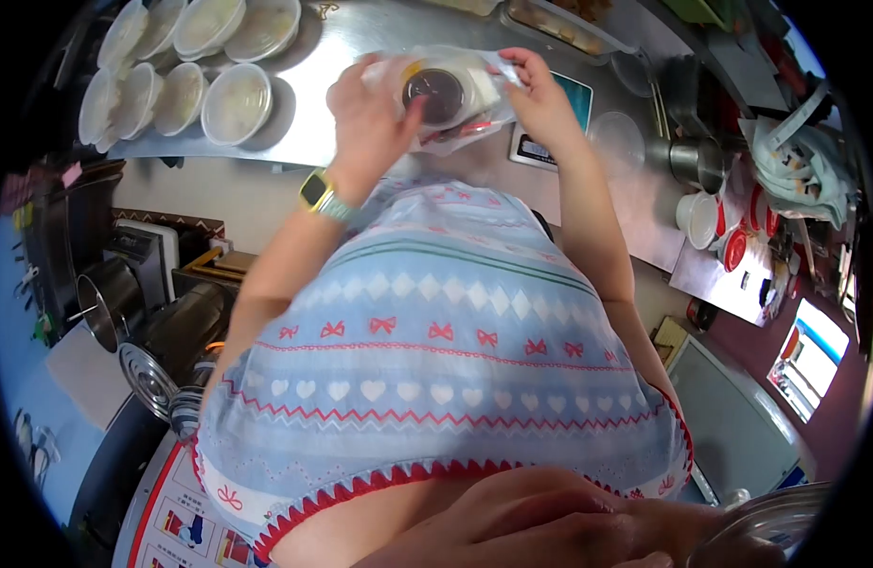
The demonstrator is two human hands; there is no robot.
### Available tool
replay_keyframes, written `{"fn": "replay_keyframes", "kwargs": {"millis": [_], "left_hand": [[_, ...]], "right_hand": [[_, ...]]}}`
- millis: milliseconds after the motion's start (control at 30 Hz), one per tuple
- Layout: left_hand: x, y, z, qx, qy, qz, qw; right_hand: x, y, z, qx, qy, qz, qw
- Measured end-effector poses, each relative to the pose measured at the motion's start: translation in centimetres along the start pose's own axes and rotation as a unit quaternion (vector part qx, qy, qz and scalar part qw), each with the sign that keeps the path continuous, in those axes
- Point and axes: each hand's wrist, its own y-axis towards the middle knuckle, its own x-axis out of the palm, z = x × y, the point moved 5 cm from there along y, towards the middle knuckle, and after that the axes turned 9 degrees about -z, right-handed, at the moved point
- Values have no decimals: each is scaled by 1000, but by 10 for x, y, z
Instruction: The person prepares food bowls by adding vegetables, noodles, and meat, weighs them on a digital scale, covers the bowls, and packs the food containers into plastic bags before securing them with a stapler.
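Over the steel counter (308, 104) I hold a clear plastic bag (498, 118) with both hands. Inside it is a round pale container with a small dark cup (434, 95) on top; something white and something red also show through the film. My left hand (365, 109) is closed round the bag's left side, its thumb by the dark cup. At the upper right edge of the bag, my right hand (540, 95) pinches the plastic. A flat device with a screen (571, 102), perhaps a kitchen scale, lies partly behind my right hand.
Several lidded plastic bowls (238, 104) stand stacked at the counter's left. A clear round lid (616, 142) and a metal pot (696, 166) sit to the right, near white tubs (698, 220). A long food tray (569, 36) lies at the back.
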Motion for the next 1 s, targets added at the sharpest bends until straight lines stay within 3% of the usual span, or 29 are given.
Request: {"fn": "replay_keyframes", "kwargs": {"millis": [67, 100, 133, 167, 200, 233, 267, 333, 367, 433, 467, 500, 533, 600, 633, 667, 733, 767, 800, 867, 900, 933, 1000], "left_hand": [[25, -36, -44, -215, -64, -55, 973], [41, -49, -55, -316, -236, -156, 906], [59, -62, -58, -401, -397, -242, 789], [84, -71, -64, -359, -531, -241, 728], [83, -63, -66, -360, -531, -238, 729], [81, -56, -67, -355, -642, -163, 660], [77, -50, -68, -340, -739, -83, 576], [63, -36, -68, -371, -797, -55, 474], [64, -33, -71, -345, -809, -78, 470], [62, -25, -71, -318, -818, -103, 467], [54, -18, -70, -275, -656, -178, 680], [45, -11, -66, -211, -443, -237, 838], [40, -11, -66, -210, -444, -237, 838], [24, -10, -74, -187, -105, -257, 942], [22, -14, -82, -214, -94, -236, 943], [22, -14, -84, -214, -93, -233, 944], [14, -11, -82, -222, -74, -237, 943], [17, -8, -80, -223, -122, -157, 954], [25, -4, -78, -234, -278, -107, 926], [65, -2, -81, -217, -481, -56, 848], [64, 3, -73, -265, -526, -98, 802], [58, 10, -67, -264, -525, -97, 803], [48, 18, -51, -204, -615, -115, 753]], "right_hand": [[16, -3, -17, 48, 63, -33, 996], [13, -5, -20, 89, 93, 1, 992], [11, -8, -18, 91, 93, -3, 991], [3, -9, -8, 164, 83, 15, 983], [-4, -12, 1, 237, 74, 34, 968], [-4, -18, 6, 285, 124, 6, 951], [-9, -19, 14, 285, 122, 4, 951], [-5, -15, 18, 217, 354, -61, 907], [-8, -12, 15, 211, 425, -50, 879], [0, -5, -7, 187, 383, -36, 904], [2, -3, -14, 164, 342, -19, 925], [5, -1, -15, 106, 178, -75, 975], [7, -7, -10, 106, 178, -74, 975], [1, -19, 2, 175, 6, -56, 983], [-11, -23, 9, 225, -131, -63, 963], [-15, -22, 14, 222, -132, -63, 964], [-25, -20, -7, 120, -305, 102, 939], [-25, -19, -17, 60, -283, 147, 946], [-15, -12, -7, 58, -282, 146, 947], [1, 5, 27, -14, 34, 159, 987], [8, 11, 30, -11, 99, 153, 983], [12, 15, 23, -12, 100, 153, 983], [15, 13, 16, 13, 238, 193, 952]]}}
